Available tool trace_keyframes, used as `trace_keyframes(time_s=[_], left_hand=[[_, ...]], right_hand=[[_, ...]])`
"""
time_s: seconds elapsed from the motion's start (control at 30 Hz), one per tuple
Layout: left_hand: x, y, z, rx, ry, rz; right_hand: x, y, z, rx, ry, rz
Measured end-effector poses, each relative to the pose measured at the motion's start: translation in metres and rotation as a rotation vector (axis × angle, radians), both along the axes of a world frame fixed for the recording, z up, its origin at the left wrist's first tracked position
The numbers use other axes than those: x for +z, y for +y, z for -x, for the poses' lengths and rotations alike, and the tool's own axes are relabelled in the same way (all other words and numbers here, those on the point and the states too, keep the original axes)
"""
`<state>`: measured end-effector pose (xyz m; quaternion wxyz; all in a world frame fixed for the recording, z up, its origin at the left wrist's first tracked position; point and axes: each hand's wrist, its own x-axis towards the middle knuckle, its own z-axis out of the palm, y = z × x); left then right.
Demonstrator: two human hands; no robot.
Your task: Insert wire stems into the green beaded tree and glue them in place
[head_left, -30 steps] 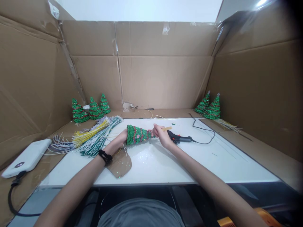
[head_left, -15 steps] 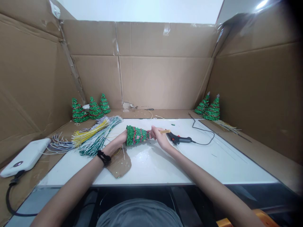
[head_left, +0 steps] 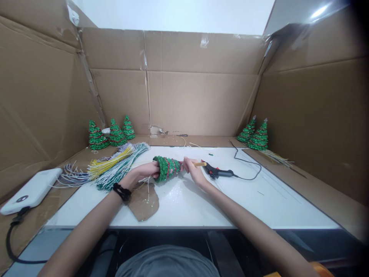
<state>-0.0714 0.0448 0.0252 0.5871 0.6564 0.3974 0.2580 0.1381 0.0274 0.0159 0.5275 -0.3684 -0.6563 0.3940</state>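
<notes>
A small green Christmas tree (head_left: 167,168) with red garland lies sideways above the white board, its tip to the right. My left hand (head_left: 150,169) grips it at the wide base, some fingers hidden inside the hollow end. At the tip, my right hand (head_left: 190,166) is closed around a tan stick (head_left: 200,164) whose blunt end points right; the stick's other end is hidden by the fingers and the tree. Below my left wrist rests a brown cardboard scrap (head_left: 145,204) with glittering specks. Just right of my right hand lies a black glue gun (head_left: 217,172).
Bundles of green, white and yellow wires (head_left: 118,165) lie at left, beside a white power bank (head_left: 31,191) with a black cable. Several finished trees (head_left: 98,135) stand at back left, two more trees (head_left: 259,136) at back right. Cardboard walls (head_left: 201,100) enclose the white board (head_left: 245,207).
My left hand has drawn slightly left, showing more fingers at the base. The tree has turned a little in my grip, and the stick's angle has shifted.
</notes>
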Motion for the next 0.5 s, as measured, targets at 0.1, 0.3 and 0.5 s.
trace_keyframes(time_s=[0.1,0.3,0.5], left_hand=[[0.007,-0.001,0.005,-0.074,0.009,0.051],[0.016,-0.003,0.014,-0.131,-0.219,0.182],[0.017,-0.005,0.01,-0.137,-0.344,0.209]], right_hand=[[-0.002,0.003,-0.001,0.005,0.035,0.007],[-0.008,0.008,-0.001,0.035,0.074,0.023],[-0.011,0.008,-0.001,0.041,0.04,0.033]])
